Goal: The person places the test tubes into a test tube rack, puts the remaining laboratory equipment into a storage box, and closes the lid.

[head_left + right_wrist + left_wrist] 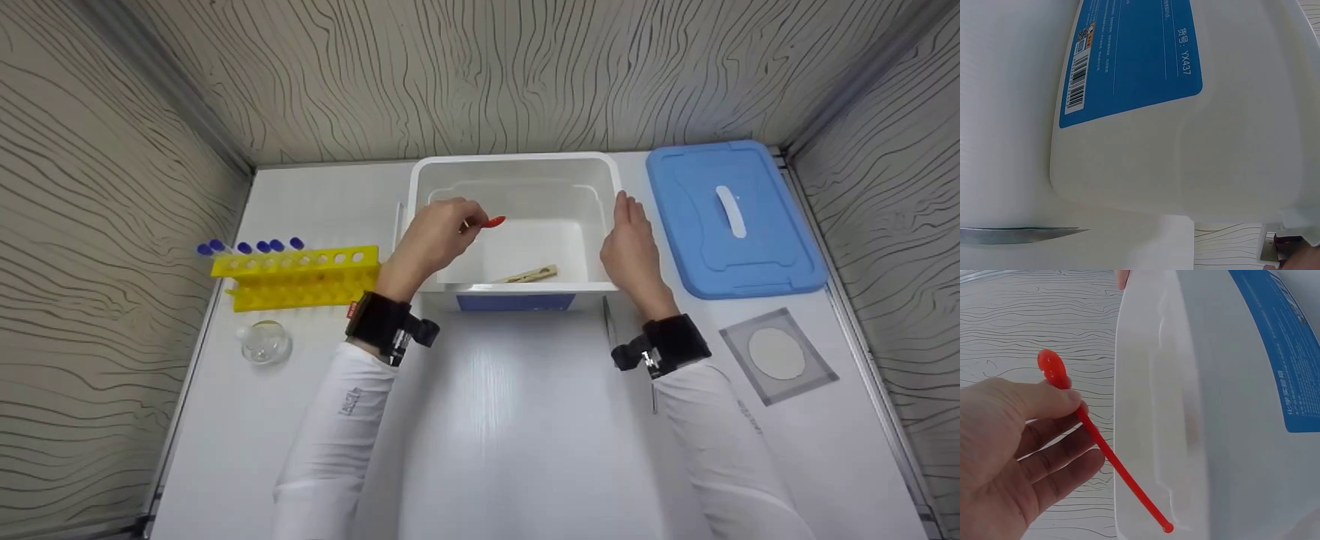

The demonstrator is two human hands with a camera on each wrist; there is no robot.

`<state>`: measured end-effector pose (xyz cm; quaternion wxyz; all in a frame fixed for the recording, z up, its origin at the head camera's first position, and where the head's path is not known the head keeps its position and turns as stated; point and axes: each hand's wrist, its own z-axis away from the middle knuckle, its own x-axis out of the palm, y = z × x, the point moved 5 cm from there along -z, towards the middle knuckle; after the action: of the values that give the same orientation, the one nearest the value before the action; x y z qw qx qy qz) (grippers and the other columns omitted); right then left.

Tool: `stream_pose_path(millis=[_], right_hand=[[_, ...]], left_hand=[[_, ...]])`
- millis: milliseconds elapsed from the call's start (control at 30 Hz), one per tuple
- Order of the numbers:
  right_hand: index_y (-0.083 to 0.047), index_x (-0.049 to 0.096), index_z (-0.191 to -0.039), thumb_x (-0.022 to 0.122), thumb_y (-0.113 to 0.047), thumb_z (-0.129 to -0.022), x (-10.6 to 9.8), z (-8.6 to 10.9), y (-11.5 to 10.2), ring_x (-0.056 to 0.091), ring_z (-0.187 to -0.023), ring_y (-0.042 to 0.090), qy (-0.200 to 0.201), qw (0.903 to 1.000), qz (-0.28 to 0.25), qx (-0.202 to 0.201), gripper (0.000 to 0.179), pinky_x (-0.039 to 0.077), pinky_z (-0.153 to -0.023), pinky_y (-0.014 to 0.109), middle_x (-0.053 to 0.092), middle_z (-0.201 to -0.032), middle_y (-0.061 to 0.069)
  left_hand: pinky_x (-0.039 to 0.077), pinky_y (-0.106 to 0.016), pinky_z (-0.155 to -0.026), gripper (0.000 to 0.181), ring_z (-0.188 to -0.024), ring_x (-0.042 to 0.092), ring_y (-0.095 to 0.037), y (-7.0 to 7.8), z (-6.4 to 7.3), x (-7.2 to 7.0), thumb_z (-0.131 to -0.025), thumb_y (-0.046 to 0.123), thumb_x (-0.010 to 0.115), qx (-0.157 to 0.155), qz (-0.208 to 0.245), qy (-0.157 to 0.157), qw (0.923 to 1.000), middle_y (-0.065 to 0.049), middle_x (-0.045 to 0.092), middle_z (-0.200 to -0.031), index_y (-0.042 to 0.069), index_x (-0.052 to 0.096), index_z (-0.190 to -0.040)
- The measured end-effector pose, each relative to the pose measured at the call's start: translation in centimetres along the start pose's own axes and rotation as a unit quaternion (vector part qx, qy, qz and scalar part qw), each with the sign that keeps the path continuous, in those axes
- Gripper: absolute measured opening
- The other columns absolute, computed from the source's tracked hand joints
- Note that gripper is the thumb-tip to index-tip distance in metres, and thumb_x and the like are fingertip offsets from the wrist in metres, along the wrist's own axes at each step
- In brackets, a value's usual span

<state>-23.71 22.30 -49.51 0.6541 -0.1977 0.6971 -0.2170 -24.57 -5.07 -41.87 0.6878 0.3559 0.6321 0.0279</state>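
Observation:
My left hand [439,236] is over the left part of a white plastic bin [517,158], pinching a small red spoon [1107,450] between thumb and fingertips. In the left wrist view the spoon's bowl points up and its thin handle slants down across the bin's rim. On the bin floor, by the near wall, lies a wooden test tube holder [536,274]. My right hand [632,247] rests along the bin's right rim with its fingers straight. It is mostly out of the right wrist view, where the bin's blue label [1134,56] fills the top.
Left of the bin stands a yellow rack [307,289] with several blue-capped tubes, and a glass alcohol lamp [266,343] before it. To the right lie a blue lid [690,225] and a wire gauze [776,354]. A pointed metal tool [1027,235] lies beside the bin.

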Motion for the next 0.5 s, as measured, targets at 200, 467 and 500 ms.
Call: stream_pose_path(millis=[200, 467, 500], right_hand=[[0.011, 0.018, -0.153, 0.035, 0.002, -0.096, -0.1, 0.1, 0.0, 0.024, -0.144, 0.056, 0.003, 1.0, 0.002, 0.001, 0.06, 0.027, -0.116, 0.067, 0.025, -0.154, 0.04], [0.01, 0.018, -0.153, 0.034, 0.001, -0.097, -0.1, 0.1, 0.0, 0.024, -0.145, 0.055, -0.003, 1.0, 0.002, 0.003, 0.06, 0.025, -0.118, 0.065, 0.024, -0.155, 0.039], [0.01, 0.018, -0.153, 0.034, 0.001, -0.097, -0.1, 0.1, 0.0, 0.024, -0.145, 0.055, -0.003, 1.0, 0.001, 0.003, 0.059, 0.025, -0.118, 0.065, 0.024, -0.155, 0.039]], left_hand=[[0.057, -0.033, -0.083, 0.017, -0.089, 0.066, -0.023, -0.8, -0.3, 0.8, -0.095, 0.012, 0.063, -0.02, -0.01, -0.019, 0.9996, -0.008, 0.074, -0.103, 0.008, 0.074, -0.108], [0.056, -0.035, -0.086, 0.017, -0.091, 0.066, -0.023, -1.5, -0.7, 1.6, -0.095, 0.012, 0.063, -0.035, -0.025, -0.035, 0.9984, -0.008, 0.074, -0.103, 0.009, 0.075, -0.107], [0.056, -0.035, -0.086, 0.017, -0.09, 0.066, -0.024, -1.6, -0.7, 1.7, -0.095, 0.012, 0.063, -0.037, -0.024, -0.037, 0.9984, -0.008, 0.074, -0.103, 0.009, 0.075, -0.107]])
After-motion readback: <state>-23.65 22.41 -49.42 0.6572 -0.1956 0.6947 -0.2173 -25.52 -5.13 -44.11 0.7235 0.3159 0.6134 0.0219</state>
